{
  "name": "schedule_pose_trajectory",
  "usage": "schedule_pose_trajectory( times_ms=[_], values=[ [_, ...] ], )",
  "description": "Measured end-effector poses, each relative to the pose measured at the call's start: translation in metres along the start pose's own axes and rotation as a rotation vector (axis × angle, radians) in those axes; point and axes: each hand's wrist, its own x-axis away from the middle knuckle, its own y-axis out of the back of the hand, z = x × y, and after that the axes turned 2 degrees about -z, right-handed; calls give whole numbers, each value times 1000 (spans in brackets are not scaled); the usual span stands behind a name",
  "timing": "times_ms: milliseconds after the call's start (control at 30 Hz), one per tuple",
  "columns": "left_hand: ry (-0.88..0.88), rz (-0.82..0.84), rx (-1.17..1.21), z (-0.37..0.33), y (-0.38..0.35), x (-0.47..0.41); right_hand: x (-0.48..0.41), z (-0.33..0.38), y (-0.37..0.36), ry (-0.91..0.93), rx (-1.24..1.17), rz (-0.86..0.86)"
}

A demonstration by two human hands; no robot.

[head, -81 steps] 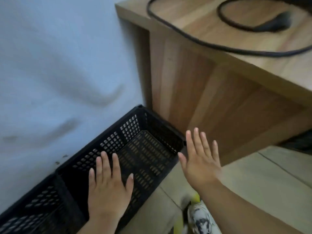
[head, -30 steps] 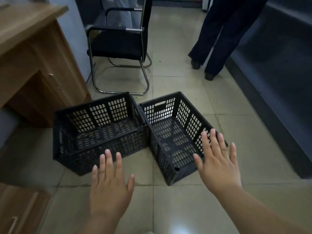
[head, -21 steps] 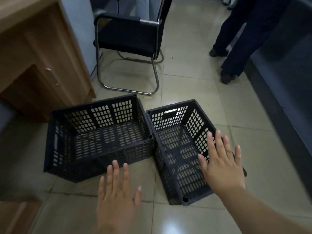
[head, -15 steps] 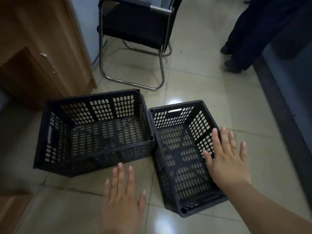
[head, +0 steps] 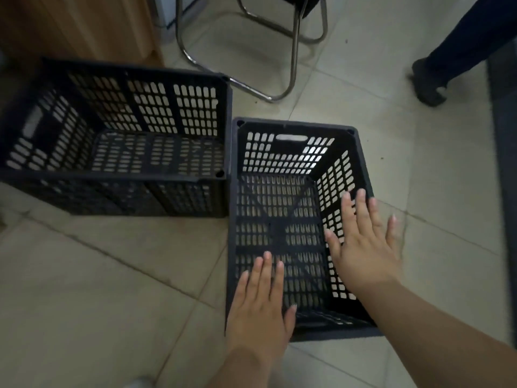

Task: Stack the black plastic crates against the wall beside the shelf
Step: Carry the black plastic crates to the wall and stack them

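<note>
Two empty black perforated plastic crates stand on the tiled floor, touching at a corner. The left crate [head: 117, 177] lies crosswise near a wooden cabinet. The right crate [head: 293, 127] runs lengthwise toward me. My left hand [head: 260, 309] hovers flat over that crate's near left corner, fingers spread, holding nothing. My right hand [head: 363, 247] hovers flat over its right wall, also empty. Whether either hand touches the rim is unclear.
A wooden cabinet [head: 78, 26] stands at the upper left. Behind the crates is a chair with a chrome tube frame [head: 292, 57]. Another person's leg and dark shoe [head: 428, 82] are at the upper right. A dark surface [head: 503, 163] runs along the right edge.
My view swung from the crate by the wall to two crates on the floor and drew closer. Both open hands have moved forward over the right crate.
</note>
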Motion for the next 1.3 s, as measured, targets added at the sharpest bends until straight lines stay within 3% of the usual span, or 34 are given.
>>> schedule_pose_trajectory(
  times_ms=[133, 233, 367, 633, 933, 1033, 1167, 1233, 1300],
  values=[
    [115, 93, -9, -33, -51, 14, 11, -35, -46, 130, -33, -12],
    [228, 44, -41, -40, -73, 21, 21, -59, -71, 207, -21, -58],
    [246, 57, -126, -36, -67, 23, 34, -79, -83, 214, 23, -60],
    [95, 55, -152, 12, -51, 73, 52, -40, -71, 248, -24, -25],
    [-104, 206, -403, 148, -6, 145, 87, 21, -65, 301, -12, 10],
    [85, 240, -418, 194, 22, 154, 100, 43, -69, 322, -8, 11],
    [433, 101, -465, 236, 43, 157, 109, 75, -75, 335, -10, 21],
    [596, 133, -386, 242, 51, 156, 110, 88, -79, 350, -13, 9],
    [648, 123, -314, 241, 49, 161, 108, 98, -82, 367, -2, 13]
  ],
)
